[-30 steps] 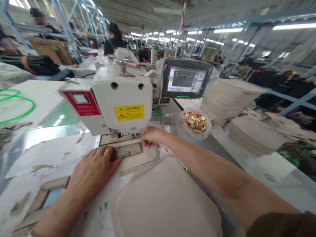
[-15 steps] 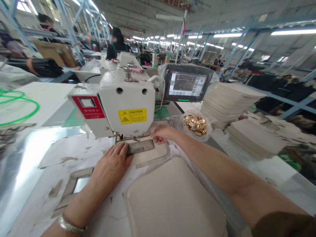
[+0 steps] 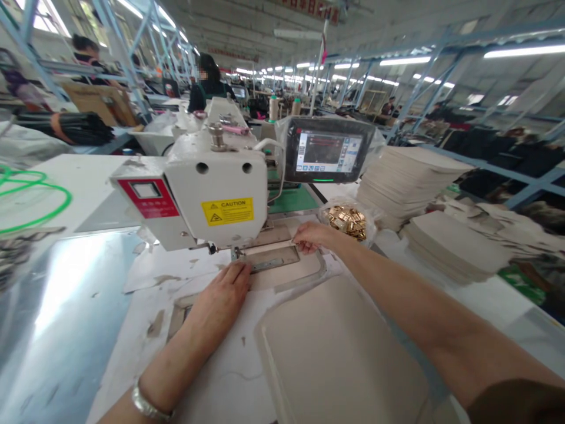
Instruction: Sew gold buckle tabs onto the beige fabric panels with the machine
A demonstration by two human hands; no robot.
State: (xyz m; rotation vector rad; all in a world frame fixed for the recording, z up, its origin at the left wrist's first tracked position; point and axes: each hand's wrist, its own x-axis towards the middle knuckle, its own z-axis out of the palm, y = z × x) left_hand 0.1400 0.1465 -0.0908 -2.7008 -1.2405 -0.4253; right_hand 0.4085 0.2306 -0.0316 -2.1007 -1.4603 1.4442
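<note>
My left hand [image 3: 225,294] lies flat, fingers stretched, at the left end of a metal clamp plate [image 3: 278,257] in front of the sewing machine head [image 3: 220,191]. At the plate's right end my right hand [image 3: 312,237] has its fingers pinched together, close to the end of a narrow pale strip [image 3: 271,246]. What the fingertips grip is too small to make out. Beneath the plate lies a beige panel [image 3: 286,277] with a rounded corner. Nearer to me a larger beige rounded piece [image 3: 339,353] covers the table.
Right of the machine are a lit control screen [image 3: 329,150], a bag of gold-coloured metal pieces [image 3: 348,221] and stacks of beige sheets [image 3: 406,182]. Green tubing [image 3: 39,191] lies at left. A rectangular frame [image 3: 179,312] sits partly under my left forearm. Other people work farther back.
The clamp plate, the panel beneath it and the large beige piece have shifted right relative to the machine head. Both my hands have moved right along with them.
</note>
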